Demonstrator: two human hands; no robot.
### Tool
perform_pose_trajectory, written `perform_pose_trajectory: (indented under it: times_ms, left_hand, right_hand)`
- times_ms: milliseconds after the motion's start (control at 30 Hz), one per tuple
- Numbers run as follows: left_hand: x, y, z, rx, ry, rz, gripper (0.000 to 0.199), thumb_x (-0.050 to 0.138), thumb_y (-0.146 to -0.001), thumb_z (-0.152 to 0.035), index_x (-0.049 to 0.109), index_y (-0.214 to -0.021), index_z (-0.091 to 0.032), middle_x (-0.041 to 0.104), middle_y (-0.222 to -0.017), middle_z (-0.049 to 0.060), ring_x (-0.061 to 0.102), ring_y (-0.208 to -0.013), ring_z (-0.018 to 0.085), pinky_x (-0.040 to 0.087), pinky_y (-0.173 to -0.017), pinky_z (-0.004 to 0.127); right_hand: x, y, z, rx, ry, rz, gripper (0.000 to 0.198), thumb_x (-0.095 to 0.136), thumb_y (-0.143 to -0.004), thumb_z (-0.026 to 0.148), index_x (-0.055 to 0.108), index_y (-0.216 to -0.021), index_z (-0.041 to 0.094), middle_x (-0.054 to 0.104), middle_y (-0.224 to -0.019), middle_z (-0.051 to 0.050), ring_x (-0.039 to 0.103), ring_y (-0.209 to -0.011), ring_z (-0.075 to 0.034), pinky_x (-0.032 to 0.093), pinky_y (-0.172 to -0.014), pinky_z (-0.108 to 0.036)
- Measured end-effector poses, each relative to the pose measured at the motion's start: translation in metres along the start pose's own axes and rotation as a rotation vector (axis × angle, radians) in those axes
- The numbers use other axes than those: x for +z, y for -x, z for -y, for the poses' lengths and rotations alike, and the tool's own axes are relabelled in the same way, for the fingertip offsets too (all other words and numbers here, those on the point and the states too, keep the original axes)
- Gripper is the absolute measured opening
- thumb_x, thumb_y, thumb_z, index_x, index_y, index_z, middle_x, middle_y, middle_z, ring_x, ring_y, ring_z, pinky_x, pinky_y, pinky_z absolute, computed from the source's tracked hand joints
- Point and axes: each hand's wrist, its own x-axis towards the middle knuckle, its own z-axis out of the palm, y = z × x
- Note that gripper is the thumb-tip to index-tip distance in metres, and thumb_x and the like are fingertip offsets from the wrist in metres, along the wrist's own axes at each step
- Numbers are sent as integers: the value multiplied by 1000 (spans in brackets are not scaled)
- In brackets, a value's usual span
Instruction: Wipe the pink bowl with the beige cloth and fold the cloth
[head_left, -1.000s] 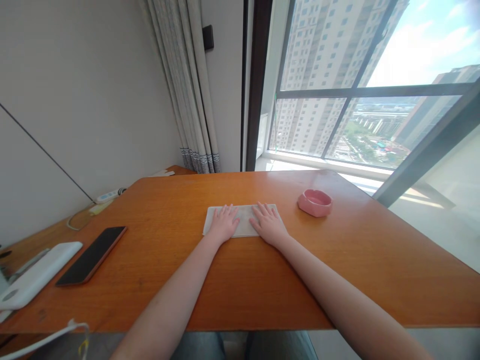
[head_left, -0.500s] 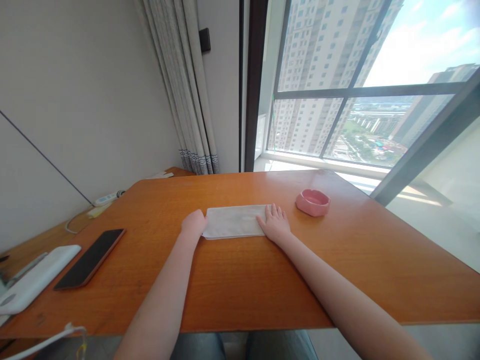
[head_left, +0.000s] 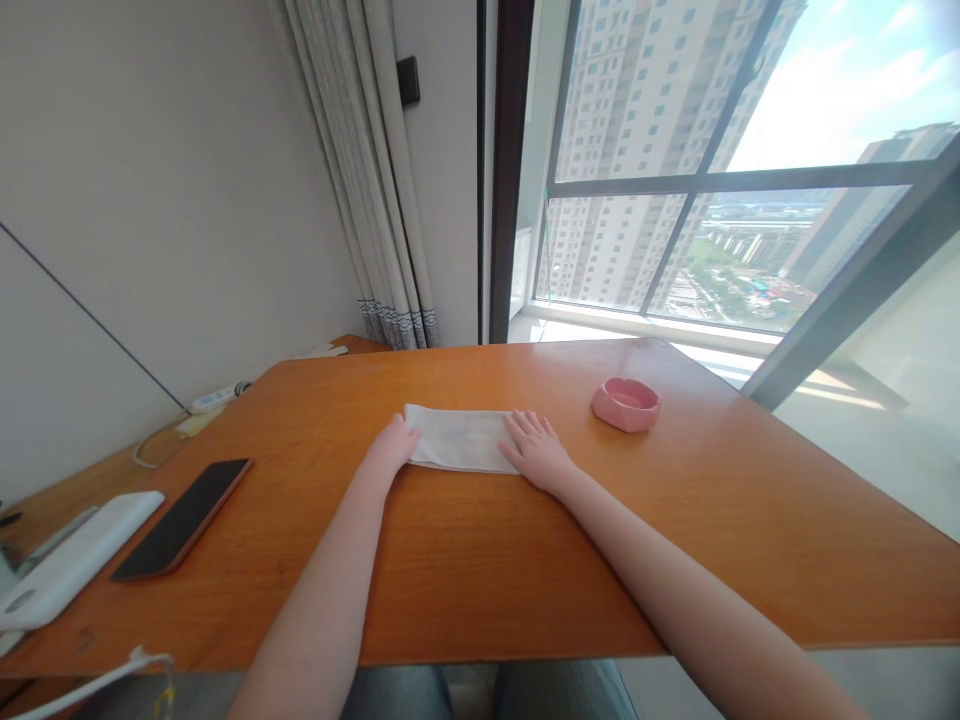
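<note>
Wooden worktop [head_left: 480,560], brown, set between a pale wall and a tall window [head_left: 675,184]. On it, midway between the left and right edges and well in from the near edge: one white cloth [head_left: 461,440], a flat strip lying lengthwise. Left hand [head_left: 390,443]: closed on the cloth's left end, thumb uppermost, apparently to control that edge. Right hand [head_left: 541,452]: open, palm down over the right end, fingers spread, presumably to pin it against sliding; hands apart, cloth between. Toward the far right corner: one pink faceted dish [head_left: 626,420], near the right hand and the closest obstacle on that side. By the left edge, well apart: one black phone [head_left: 181,520]; beyond it, one white device [head_left: 82,550]. Near left corner: one white cable [head_left: 139,656].
</note>
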Motion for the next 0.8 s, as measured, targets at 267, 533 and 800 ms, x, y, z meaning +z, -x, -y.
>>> perform_pose_trajectory:
  times_ms: [267,533,800]
  left_hand:
    - [-7,-11,20,11,0,71,26,48,-77,-24,64,-96,-15,67,-107,17,64,-98,28,47,-75,31]
    - [-20,-7,28,-54,-19,50,20,50,-72,-25,62,-86,-16,67,-104,18,64,-95,30,47,-71,32]
    - [-7,23,-33,336,542,-452,24,46,-83,-32,45,-105,-21,62,-99,4,60,-85,15,46,-77,26]
  right_hand:
    - [-7,5,2,-69,-93,75,64,32,-90,52,28,-144,17,19,-154,-10,10,-142,-29,10,-113,-50]
    - [-16,17,-1,-79,-138,129,82,50,-77,62,33,-142,15,19,-152,-17,12,-141,-33,10,-112,-49]
    - [-4,12,22,-134,-173,87,76,36,-85,64,28,-144,18,19,-153,-15,11,-142,-31,11,-112,-45]
